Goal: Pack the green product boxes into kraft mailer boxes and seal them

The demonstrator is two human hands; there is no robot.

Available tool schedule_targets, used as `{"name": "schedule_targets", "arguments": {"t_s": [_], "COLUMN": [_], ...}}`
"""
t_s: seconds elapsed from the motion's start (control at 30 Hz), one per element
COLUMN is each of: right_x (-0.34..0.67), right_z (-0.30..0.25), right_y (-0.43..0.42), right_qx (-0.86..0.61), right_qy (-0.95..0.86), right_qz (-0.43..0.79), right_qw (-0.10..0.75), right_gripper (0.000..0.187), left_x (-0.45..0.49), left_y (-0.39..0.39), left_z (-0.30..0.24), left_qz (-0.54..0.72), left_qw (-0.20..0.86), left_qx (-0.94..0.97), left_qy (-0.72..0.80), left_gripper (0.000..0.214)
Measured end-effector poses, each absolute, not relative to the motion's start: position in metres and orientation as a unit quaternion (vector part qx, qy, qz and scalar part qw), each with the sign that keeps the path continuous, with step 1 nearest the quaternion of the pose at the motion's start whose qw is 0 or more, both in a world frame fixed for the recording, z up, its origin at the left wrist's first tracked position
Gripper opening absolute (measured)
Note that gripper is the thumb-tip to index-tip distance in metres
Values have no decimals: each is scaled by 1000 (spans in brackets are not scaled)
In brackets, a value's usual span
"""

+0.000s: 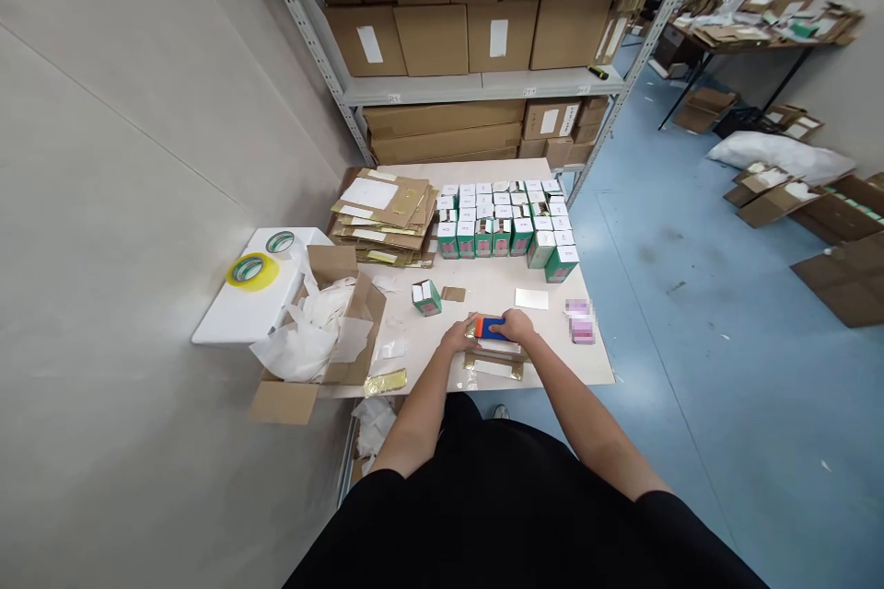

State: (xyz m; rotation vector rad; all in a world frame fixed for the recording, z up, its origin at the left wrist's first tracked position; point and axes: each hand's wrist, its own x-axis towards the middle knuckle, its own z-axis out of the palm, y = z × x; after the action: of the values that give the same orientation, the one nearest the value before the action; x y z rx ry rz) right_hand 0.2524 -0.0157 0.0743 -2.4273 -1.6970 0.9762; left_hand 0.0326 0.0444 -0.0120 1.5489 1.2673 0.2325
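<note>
My right hand [517, 327] is closed around a blue and orange tape dispenser [493, 329], which lies across the top of a small cardboard box [498, 346] near the front edge of the table. At the box's left end, my left hand [459, 335] grips the cardboard beside some shiny brown tape; part of its fingers is hidden. An open flap [494, 368] with a white label spreads toward my body. Behind my left hand stands a single green and white carton [426, 297], with a small brown cardboard piece [453, 294] next to it.
Rows of green and white cartons [521, 237] and a stack of flattened cardboard [387, 212] fill the table's back. Left stands an open box [359, 331] with white packing; tape rolls [252, 271] lie beyond it. A white card [531, 298] and pink packets [581, 322] lie right.
</note>
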Motion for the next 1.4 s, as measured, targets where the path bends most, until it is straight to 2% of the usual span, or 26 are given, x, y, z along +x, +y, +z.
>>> {"name": "schedule_targets", "arguments": {"t_s": [0.17,0.27,0.4,0.53,0.67,1.4], "right_x": [269,290,314,323,324,452], "right_z": [78,81,87,94,97,80], "right_y": [-22,-34,-51,-62,-63,-131], "right_qx": [-773,-775,-792,-794,-786,-835], "right_qy": [-547,-542,-520,-505,-510,-444], "right_qz": [323,325,319,339,350,324], "right_qw": [5,0,5,8,16,-20], "right_gripper": [44,41,39,42,48,42], "left_x": [32,31,33,33,33,36], "left_y": [44,44,45,46,47,48], "left_z": [-15,-18,-19,-13,-8,4], "left_qz": [155,161,136,37,-26,-23], "left_qw": [560,558,542,515,502,511], "left_qx": [615,614,627,680,712,699], "left_qy": [533,535,543,520,491,500], "left_gripper": [82,78,86,103,109,116]}}
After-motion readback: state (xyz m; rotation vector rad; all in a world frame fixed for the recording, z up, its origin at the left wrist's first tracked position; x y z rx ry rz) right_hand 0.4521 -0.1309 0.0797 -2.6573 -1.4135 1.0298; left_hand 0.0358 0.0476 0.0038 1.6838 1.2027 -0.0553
